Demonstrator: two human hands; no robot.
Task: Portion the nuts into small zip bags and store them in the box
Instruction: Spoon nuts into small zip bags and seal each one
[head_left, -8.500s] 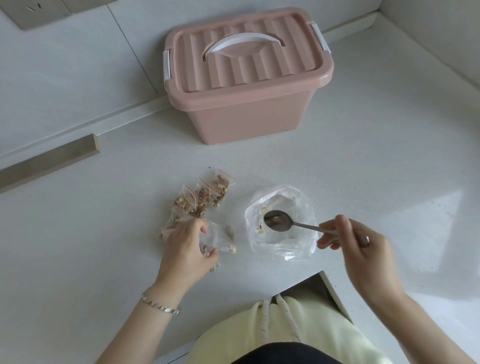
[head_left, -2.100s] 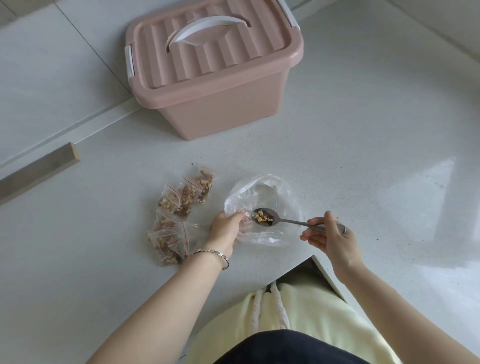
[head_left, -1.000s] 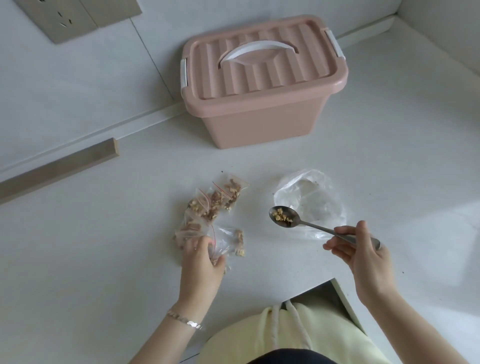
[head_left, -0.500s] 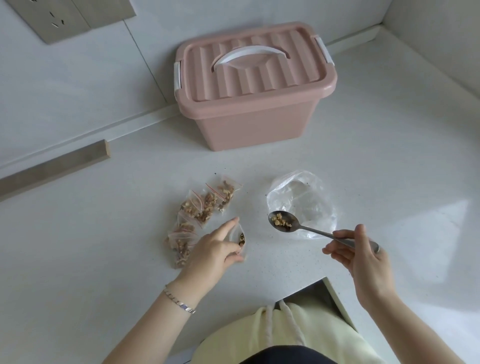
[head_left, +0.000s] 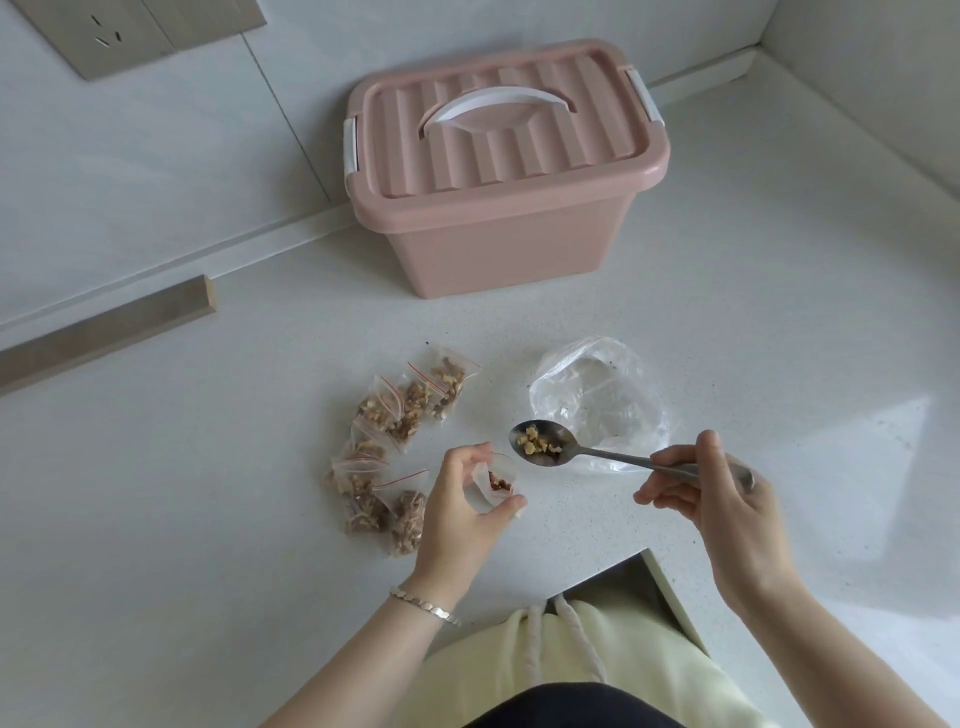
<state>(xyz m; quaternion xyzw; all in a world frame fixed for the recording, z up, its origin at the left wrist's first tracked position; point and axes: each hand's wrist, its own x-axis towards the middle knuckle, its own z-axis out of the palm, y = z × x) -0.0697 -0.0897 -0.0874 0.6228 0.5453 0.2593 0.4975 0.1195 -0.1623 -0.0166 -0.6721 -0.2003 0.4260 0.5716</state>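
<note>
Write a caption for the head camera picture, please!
Right hand holds a spoon of nuts beside the small bag in the left hand.

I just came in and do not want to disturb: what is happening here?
A person's left hand holds a small zip bag open, with a few nuts inside. The right hand holds a spoon loaded with nut pieces just beside the bag's mouth, not yet tipped in. Several filled bags lie on the counter. The large clear bag looks almost empty, and the pink box at the back has its lid on.
</note>
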